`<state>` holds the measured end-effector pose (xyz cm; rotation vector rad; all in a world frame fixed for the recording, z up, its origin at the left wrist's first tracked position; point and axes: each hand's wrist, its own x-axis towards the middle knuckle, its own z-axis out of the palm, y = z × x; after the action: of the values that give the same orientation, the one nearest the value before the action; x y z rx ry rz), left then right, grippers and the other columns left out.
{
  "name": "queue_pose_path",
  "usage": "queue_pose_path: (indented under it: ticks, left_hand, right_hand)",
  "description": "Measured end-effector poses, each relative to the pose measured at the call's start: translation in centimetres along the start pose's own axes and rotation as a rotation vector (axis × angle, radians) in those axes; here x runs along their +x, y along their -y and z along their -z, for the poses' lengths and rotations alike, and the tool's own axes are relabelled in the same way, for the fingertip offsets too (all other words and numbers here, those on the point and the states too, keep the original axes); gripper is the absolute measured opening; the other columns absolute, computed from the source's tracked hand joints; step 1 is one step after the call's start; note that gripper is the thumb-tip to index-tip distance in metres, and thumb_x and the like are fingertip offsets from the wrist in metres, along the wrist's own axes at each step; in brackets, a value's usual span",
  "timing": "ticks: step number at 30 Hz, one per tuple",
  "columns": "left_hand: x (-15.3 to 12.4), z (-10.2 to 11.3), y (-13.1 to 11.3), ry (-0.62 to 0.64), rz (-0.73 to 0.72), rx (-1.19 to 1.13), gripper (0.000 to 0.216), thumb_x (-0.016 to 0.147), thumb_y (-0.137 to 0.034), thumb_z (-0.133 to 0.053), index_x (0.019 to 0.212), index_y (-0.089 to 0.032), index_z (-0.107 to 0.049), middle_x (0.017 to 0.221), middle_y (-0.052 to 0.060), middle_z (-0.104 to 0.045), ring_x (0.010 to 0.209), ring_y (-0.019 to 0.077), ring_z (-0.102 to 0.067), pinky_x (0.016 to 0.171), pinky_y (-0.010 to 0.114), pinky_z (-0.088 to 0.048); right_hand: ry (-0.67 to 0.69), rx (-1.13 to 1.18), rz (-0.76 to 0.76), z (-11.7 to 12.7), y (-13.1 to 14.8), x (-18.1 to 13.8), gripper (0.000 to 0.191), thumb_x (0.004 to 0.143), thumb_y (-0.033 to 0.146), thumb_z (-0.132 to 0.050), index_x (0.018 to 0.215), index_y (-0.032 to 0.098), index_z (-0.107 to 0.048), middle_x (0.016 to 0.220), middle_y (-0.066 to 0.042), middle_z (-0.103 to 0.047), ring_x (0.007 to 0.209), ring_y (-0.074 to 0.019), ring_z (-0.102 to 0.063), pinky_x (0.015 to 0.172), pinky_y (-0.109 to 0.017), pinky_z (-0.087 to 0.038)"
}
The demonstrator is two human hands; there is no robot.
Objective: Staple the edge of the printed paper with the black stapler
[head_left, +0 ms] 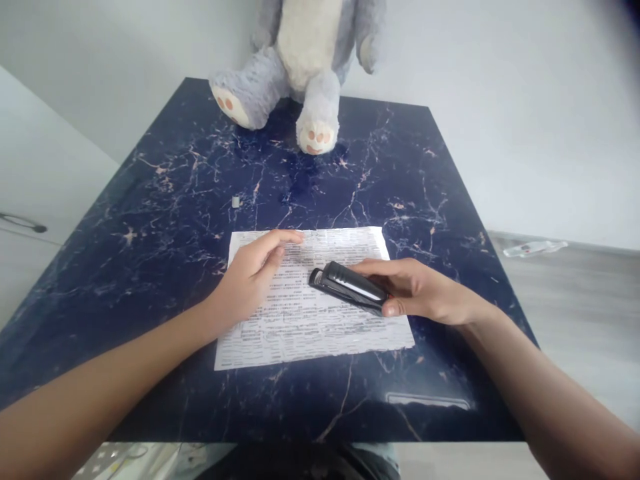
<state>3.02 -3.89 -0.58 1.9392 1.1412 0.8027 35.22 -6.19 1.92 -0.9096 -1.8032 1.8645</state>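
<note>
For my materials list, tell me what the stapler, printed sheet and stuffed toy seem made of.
Stapler: probably hard plastic, judging by its smooth black casing.
Printed sheet: matte white paper, thin, with slightly uneven edges.
Stuffed toy: likely synthetic plush, soft-looking, with fuzzy grey and cream pile.

Paper [300, 328]: before you, on the table [160, 260]
Stapler [350, 285]: in your right hand [430, 293]
Toy [310, 40]: on the table, behind the paper

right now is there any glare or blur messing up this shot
Head view: a pale streak, probably reflected light, near the front edge of the glossy table; head view: print on the paper smeared, too unclear to read; head view: dark, blurry patch in the top right corner.
</note>
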Motion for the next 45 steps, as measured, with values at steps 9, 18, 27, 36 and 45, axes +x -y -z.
queue_pose_path:
  ticks: [9, 18, 27, 36, 45]
  left_hand:
    - [0.1, 0.3, -0.3, -0.046, 0.072, -0.115, 0.029, 0.113, -0.035, -0.05, 0.125, -0.025, -0.074, 0.139, 0.005, -0.074, 0.135, 0.0246, -0.065, 0.121, 0.048, -0.048]
    - [0.0, 0.3, -0.3, -0.05, 0.095, -0.253, 0.042, 0.114, -0.051, -0.045, 0.129, -0.026, -0.074, 0.138, 0.006, -0.074, 0.135, 0.0262, -0.065, 0.122, 0.048, -0.045]
    - [-0.6, -1.6, -1.1, -0.022, 0.299, -0.972, 0.034, 0.1, -0.047, -0.075, 0.127, -0.027, -0.068, 0.144, 0.008, -0.07, 0.139, 0.0308, -0.064, 0.127, 0.054, -0.045]
    - [-0.3, -1.5, -1.2, 0.229, 0.411, -1.201, 0.023, 0.101, -0.023, -0.074, 0.124, -0.019, -0.076, 0.131, 0.01, -0.078, 0.127, 0.0243, -0.073, 0.122, 0.039, -0.052]
    - [-0.3, -1.0, -1.9, 0.153, 0.382, -1.144, 0.022, 0.105, -0.025, -0.067, 0.122, -0.019, -0.079, 0.138, 0.012, -0.075, 0.127, 0.0272, -0.074, 0.117, 0.04, -0.058]
  right_hand:
    - [0.098, -0.086, -0.017, 1.7, -0.6, -0.5, 0.059, 0.101, 0.035, -0.074, 0.158, 0.031, -0.059, 0.155, -0.011, -0.063, 0.137, -0.028, -0.064, 0.118, -0.048, -0.051]
    - [-0.144, -0.524, 0.222, -2.5, -0.9, 0.1, 0.085, 0.089, 0.041, -0.088, 0.164, 0.029, -0.049, 0.158, -0.012, -0.062, 0.139, -0.0335, -0.065, 0.116, -0.052, -0.058]
    - [-0.584, -1.257, 0.645, -5.4, -0.7, -0.2, 0.08, 0.094, -0.001, -0.065, 0.167, 0.022, -0.044, 0.156, -0.01, -0.064, 0.152, -0.0345, -0.054, 0.116, -0.056, -0.06]
    - [-0.542, -1.717, 0.753, -6.2, 1.1, -0.3, 0.04, 0.094, 0.012, -0.082, 0.131, 0.026, -0.078, 0.138, 0.001, -0.076, 0.122, -0.0242, -0.077, 0.087, -0.036, -0.064]
    - [-0.758, -1.348, 0.63, -5.1, -0.7, 0.3, 0.077, 0.087, -0.009, -0.07, 0.152, 0.032, -0.064, 0.131, 0.001, -0.08, 0.123, -0.0293, -0.074, 0.097, -0.048, -0.064]
